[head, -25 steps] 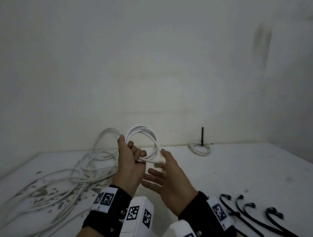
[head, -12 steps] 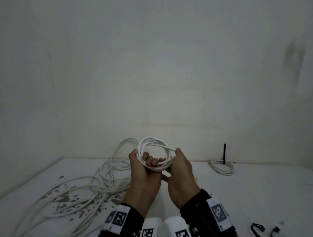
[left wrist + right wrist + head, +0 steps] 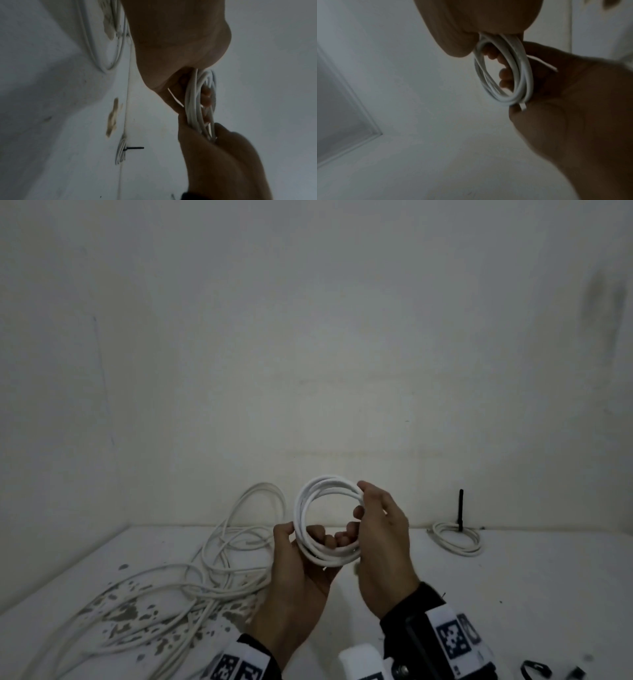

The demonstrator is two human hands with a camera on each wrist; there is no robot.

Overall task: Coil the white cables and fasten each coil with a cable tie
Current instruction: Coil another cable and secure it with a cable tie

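Head view: one white coil (image 3: 327, 522) is held upright above the table (image 3: 513, 583), the left hand (image 3: 296, 580) curled round its lower arc, the right hand (image 3: 383, 539) pinching its right side. One loose cable tangle (image 3: 191, 580) lies left; one tied coil (image 3: 455, 539) lies far right, and two black cable ties (image 3: 536, 671) lie at the bottom right.

Left wrist view: two hands clamp the coil (image 3: 199, 102).

Right wrist view: fingertips (image 3: 504, 78) show through the coil (image 3: 505, 73).

No readable text, brand or number shows anywhere; only black-and-white square marker patterns stand on the wristbands (image 3: 451, 639), and they carry no legible characters.
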